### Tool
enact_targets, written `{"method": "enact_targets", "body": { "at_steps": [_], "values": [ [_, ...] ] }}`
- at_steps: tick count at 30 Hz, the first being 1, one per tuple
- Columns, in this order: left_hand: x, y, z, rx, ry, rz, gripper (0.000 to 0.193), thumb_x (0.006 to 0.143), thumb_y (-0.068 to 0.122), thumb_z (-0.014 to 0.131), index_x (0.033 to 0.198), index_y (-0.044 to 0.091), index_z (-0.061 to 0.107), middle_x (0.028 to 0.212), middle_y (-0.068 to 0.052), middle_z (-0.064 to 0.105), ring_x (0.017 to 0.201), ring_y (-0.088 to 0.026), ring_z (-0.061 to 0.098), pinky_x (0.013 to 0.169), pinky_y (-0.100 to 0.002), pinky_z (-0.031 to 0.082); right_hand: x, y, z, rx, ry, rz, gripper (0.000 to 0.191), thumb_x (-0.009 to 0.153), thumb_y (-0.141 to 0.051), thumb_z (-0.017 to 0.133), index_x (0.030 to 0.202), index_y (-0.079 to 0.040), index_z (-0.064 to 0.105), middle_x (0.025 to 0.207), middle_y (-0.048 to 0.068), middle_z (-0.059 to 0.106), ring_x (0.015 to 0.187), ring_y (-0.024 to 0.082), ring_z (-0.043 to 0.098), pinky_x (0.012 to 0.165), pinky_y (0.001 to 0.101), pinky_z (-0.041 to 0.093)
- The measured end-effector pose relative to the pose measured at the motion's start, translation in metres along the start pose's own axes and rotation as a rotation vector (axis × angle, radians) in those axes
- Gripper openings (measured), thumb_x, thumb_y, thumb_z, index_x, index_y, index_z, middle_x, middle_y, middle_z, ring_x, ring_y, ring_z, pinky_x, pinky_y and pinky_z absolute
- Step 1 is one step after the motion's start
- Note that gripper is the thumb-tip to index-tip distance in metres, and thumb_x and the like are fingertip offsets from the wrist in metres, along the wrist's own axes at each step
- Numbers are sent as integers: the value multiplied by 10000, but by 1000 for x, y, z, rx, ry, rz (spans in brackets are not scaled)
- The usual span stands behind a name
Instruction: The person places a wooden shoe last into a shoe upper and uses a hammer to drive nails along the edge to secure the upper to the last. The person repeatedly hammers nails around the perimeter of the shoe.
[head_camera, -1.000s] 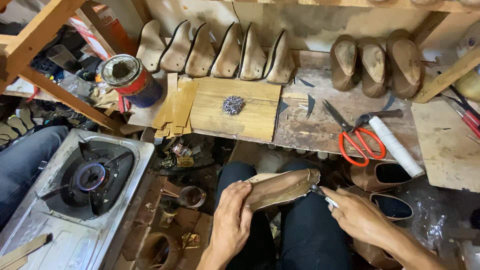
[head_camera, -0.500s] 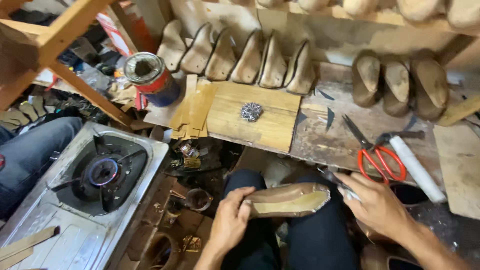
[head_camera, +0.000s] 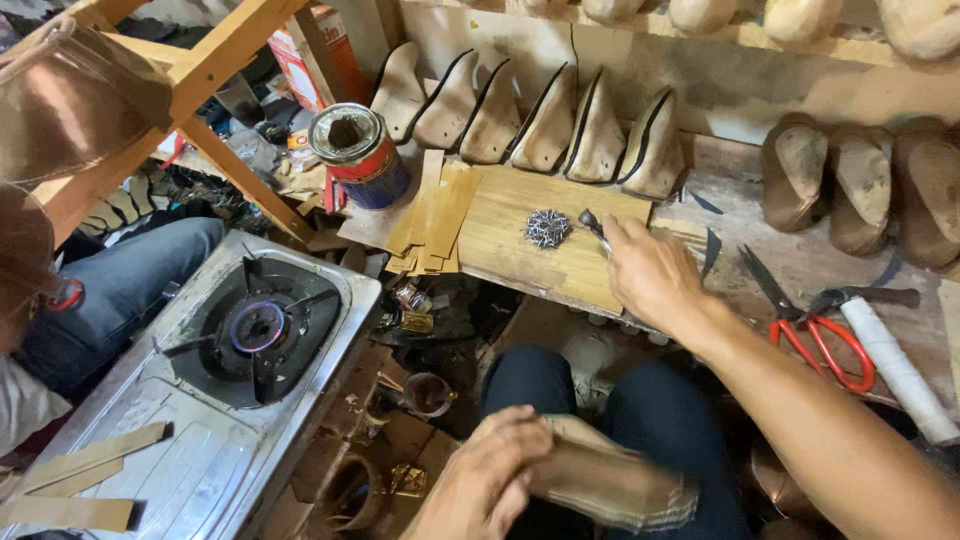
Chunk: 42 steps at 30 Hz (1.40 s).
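Sitting at the far left, another person in blue jeans is just beside a steel gas stove, and its burner shows a small blue flame. Some flat tan strips lie on the stove's near corner. Behind the stove stands an open glue can, red and blue, and next to it a bundle of thin leather strips rests on the edge of a light wooden board.

Low in the middle, the left hand is closed around one end of a tan shoe upper on its last, which lies across the person's lap in dark trousers. The picture is blurred there, so the finger positions are not clear.

On the board, a little pile of small metal nails lies just left of the right hand. This hand is stretched forward over the board, well apart from the shoe. Its fingers are pinched on a thin metal tool, whose tip is close to the nails.

Further right, red-handled scissors and a white roll lie on the worn bench. A row of wooden lasts leans on the back wall.
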<state>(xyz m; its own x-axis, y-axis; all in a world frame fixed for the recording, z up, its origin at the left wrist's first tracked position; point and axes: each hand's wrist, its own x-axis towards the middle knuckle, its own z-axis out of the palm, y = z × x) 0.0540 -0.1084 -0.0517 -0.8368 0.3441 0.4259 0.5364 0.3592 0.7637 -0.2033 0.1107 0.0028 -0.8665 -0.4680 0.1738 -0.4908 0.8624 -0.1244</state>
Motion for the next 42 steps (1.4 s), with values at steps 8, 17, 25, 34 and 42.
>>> {"method": "enact_targets", "body": {
  "at_steps": [8,17,25,34,42],
  "values": [
    [0,-42,174,-14,-686,-467,525,1021,164,533,1529,88,644,1547,-266,496,1320,-444,512,1096,-475,400,-101,14,49,581,-8,158,490,949,-222,599,1391,-15,558,900,107,674,612,192,635,576,349,530],
    [11,-71,248,-151,-597,-782,684,936,305,618,1565,76,479,1445,-296,508,1245,-424,567,1035,-489,462,-209,10,86,879,-17,484,412,912,-272,639,1239,-22,628,749,58,717,535,130,672,510,295,562],
    [13,-21,124,-1512,106,-848,899,860,431,694,1598,66,332,1354,-323,520,1178,-407,617,981,-502,517,-201,-5,84,520,215,191,339,926,-223,639,1185,-5,635,954,155,673,788,367,685,654,402,545],
    [-62,21,-70,-1110,604,-507,1187,752,540,799,1649,100,159,1399,-268,478,1188,-343,599,953,-479,527,-188,-31,87,362,58,153,459,834,-219,654,1286,-140,639,987,102,668,819,373,700,703,461,559],
    [-71,-10,-216,860,551,-750,986,713,471,866,1555,216,422,1369,-206,529,1228,-371,566,990,-486,496,-185,-21,102,309,-71,159,548,812,-258,667,1356,-220,616,1045,68,670,840,358,716,732,470,571]
  ]
}}
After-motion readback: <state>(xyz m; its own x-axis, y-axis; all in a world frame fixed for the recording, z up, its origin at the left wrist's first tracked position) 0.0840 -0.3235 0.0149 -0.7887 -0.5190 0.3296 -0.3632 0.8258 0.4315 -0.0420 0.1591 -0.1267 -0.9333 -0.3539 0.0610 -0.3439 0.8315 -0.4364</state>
